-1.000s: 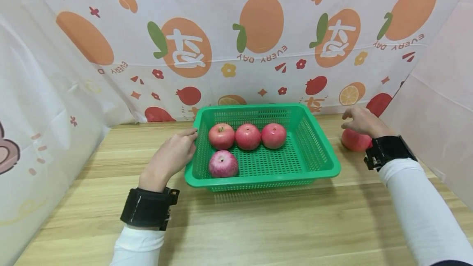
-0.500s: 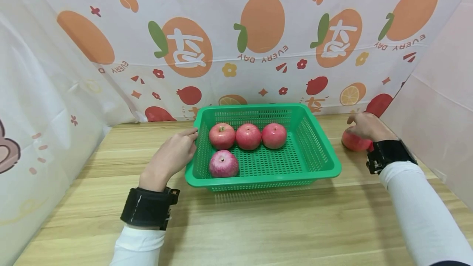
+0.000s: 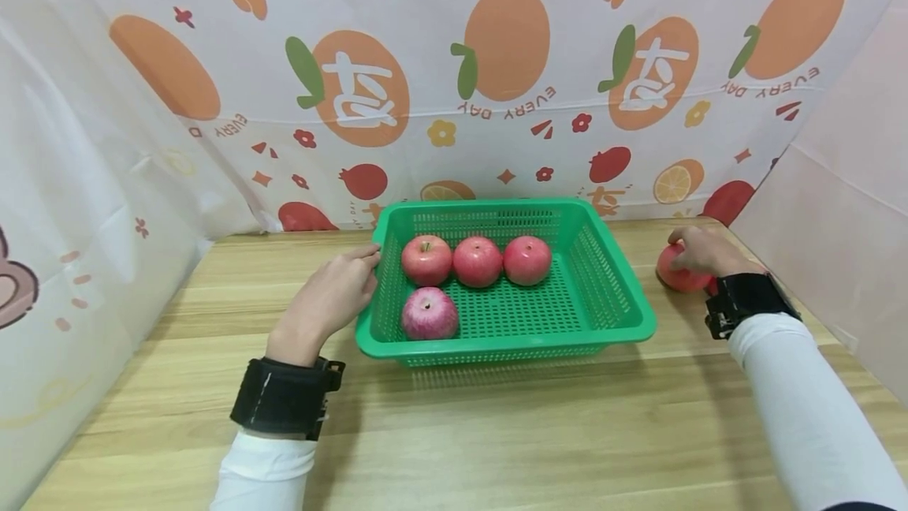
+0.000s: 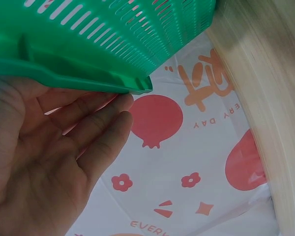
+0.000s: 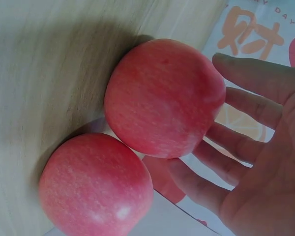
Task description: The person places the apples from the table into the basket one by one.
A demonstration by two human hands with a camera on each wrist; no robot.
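Note:
My left hand [image 3: 328, 302] rests at the left rim of a green plastic basket [image 3: 631, 290]. In the left wrist view its fingers [image 4: 101, 140] extend just under the rim. Over at the right, my right hand [image 3: 705, 249] is lowered onto a red apple [image 3: 672, 273]. The right wrist view has its fingers [image 5: 231, 140] spread around one side of that apple, fingertips right at the skin, with a gap between palm and fruit. A second red apple [image 5: 96, 184] sits against the first on the wood; from above, my hand and wrist mostly hide it.
Inside the basket, three red apples [image 3: 477, 262] form a row along the back, and a purplish, streaked round fruit [image 3: 429, 314] lies at the front left. A printed curtain [image 3: 440, 85] hangs behind the wooden table [image 3: 496, 432]; plain sheeting [image 3: 837, 203] borders the right side.
My right hand has shifted slightly right and come down around the apple from above it. The left hand and the basket hold their place.

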